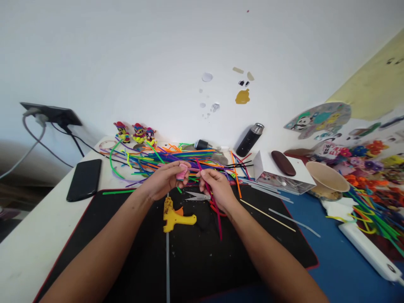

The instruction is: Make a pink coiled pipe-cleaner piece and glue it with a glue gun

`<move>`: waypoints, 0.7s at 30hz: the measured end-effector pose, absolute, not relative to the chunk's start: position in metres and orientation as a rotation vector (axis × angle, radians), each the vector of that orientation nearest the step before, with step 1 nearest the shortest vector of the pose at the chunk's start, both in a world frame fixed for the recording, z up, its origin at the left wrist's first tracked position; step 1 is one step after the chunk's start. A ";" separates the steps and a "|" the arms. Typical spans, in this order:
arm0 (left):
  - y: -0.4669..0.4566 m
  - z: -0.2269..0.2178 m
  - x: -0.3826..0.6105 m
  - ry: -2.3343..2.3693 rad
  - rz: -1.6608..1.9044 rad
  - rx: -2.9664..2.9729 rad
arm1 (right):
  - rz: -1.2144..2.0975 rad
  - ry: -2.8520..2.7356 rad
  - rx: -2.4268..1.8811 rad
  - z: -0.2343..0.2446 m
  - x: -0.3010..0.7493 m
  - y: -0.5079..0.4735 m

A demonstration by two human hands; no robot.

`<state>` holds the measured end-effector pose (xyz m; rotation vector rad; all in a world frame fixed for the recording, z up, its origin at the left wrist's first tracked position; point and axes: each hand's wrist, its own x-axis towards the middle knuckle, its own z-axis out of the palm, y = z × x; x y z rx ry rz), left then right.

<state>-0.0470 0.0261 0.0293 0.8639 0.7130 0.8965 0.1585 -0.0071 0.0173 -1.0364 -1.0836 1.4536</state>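
My left hand (pixel 166 179) pinching a pink piece (pixel 182 172), my right hand (pixel 219 187) pinching a magenta pipe cleaner (pixel 218 215) over the black mat (pixel 139 256), scissors (pixel 197 196) and yellow glue gun (pixel 171 216) crowding my space below, coloured stems (pixel 195 155) heaped just beyond, black bottle (pixel 249 141) farther right

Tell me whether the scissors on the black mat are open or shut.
Open: the blades of the scissors spread into a V, their tips clearly apart.
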 end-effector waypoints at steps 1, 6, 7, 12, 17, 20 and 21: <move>0.027 0.029 -0.048 0.736 0.887 0.907 | 1.425 -1.122 -1.039 0.021 0.161 -0.006; 0.033 0.015 -0.053 0.882 0.723 1.377 | 1.291 -1.311 -1.078 0.037 0.173 -0.004; 0.034 0.011 -0.053 0.914 0.688 1.517 | 1.273 -1.326 -1.080 0.039 0.175 -0.004; 0.036 -0.008 -0.047 1.117 0.533 2.034 | 1.226 -1.310 -1.081 0.053 0.177 -0.006; 0.034 -0.020 -0.037 1.273 0.463 2.326 | 1.215 -1.302 -1.084 0.061 0.176 -0.010; 0.032 -0.027 -0.031 1.335 0.410 2.364 | 1.252 -1.233 -1.092 0.062 0.174 -0.012; 0.031 -0.029 -0.030 1.344 0.398 2.367 | 1.276 -1.202 -1.094 0.062 0.173 -0.013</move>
